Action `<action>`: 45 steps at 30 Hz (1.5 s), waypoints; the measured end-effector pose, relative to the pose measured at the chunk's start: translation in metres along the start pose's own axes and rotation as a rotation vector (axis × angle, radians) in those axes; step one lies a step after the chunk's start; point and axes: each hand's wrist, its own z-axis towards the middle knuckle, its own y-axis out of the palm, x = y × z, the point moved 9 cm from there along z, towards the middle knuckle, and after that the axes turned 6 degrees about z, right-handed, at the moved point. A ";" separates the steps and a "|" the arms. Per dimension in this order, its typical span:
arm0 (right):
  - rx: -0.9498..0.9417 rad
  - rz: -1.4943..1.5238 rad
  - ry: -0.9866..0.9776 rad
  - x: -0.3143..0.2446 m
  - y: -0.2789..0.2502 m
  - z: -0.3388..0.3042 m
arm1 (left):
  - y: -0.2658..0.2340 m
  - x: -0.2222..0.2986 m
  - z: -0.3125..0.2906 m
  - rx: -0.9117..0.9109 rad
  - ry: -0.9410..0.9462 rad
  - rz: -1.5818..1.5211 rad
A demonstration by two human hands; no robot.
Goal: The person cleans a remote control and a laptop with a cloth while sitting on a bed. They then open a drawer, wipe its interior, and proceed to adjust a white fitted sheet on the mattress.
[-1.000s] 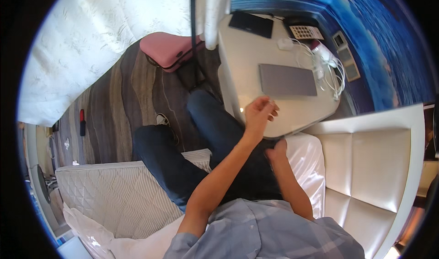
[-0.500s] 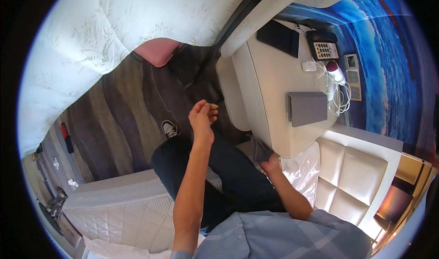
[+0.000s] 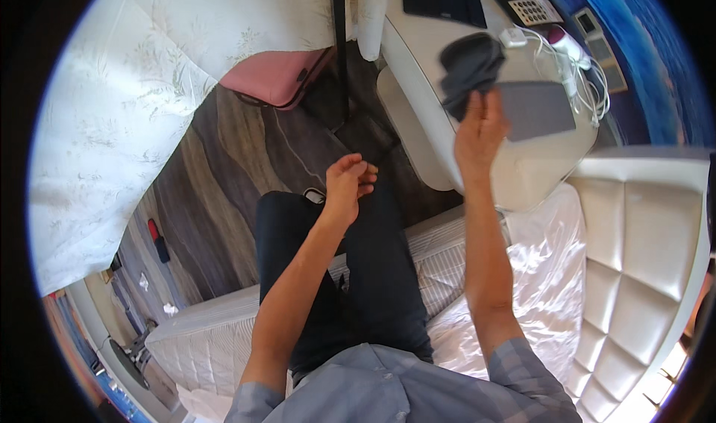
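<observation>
My right hand (image 3: 481, 124) is raised over the near side of the desk (image 3: 514, 173), its fingers closed on a dark grey cloth (image 3: 470, 69). Blurred by motion, the cloth hangs bunched above the desk edge and partly hides a flat grey case (image 3: 538, 111) lying there. Over my knees my left hand (image 3: 349, 186) is curled, thumb and fingers pinched together. A tiny pale yellowish bit shows at its fingertips, too small to name.
On the desk lie a black tablet (image 3: 444, 4), a telephone (image 3: 531, 9), a white charger (image 3: 513, 37) and a hair dryer (image 3: 568, 46) with tangled white cable. A pink suitcase (image 3: 272, 78) stands on the floor by the curtain (image 3: 142, 95). The padded headboard (image 3: 634, 221) rises at right.
My right hand has lifted the cloth from beside the bed up over the desk. My left hand stays pinched above my legs. The view has shifted, showing more of the suitcase.
</observation>
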 end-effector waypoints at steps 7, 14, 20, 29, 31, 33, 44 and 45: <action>-0.216 -0.664 -0.344 0.065 -0.026 -0.109 | 0.017 -0.022 -0.008 -0.081 0.033 -0.191; -0.340 -0.645 -0.298 0.051 -0.022 -0.109 | 0.022 0.022 0.034 -0.143 0.067 -0.222; -0.405 -0.736 -0.314 0.060 0.002 -0.094 | 0.004 -0.034 0.087 -0.088 -0.138 -0.154; -0.475 -0.582 -0.274 0.058 0.029 -0.062 | 0.096 -0.081 0.159 -0.165 -0.350 -0.029; -0.458 -0.563 -0.262 0.060 0.028 -0.062 | 0.110 -0.091 0.170 -0.145 -0.381 -0.158; -0.450 -0.566 -0.236 0.064 0.025 -0.063 | 0.130 -0.102 0.168 -0.120 -0.419 -0.351; -0.378 -0.476 -0.273 0.066 0.016 -0.061 | 0.144 -0.091 0.167 -0.104 -0.234 -0.490; -0.378 -0.468 -0.273 0.067 0.016 -0.061 | 0.146 -0.091 0.166 -0.117 -0.232 -0.497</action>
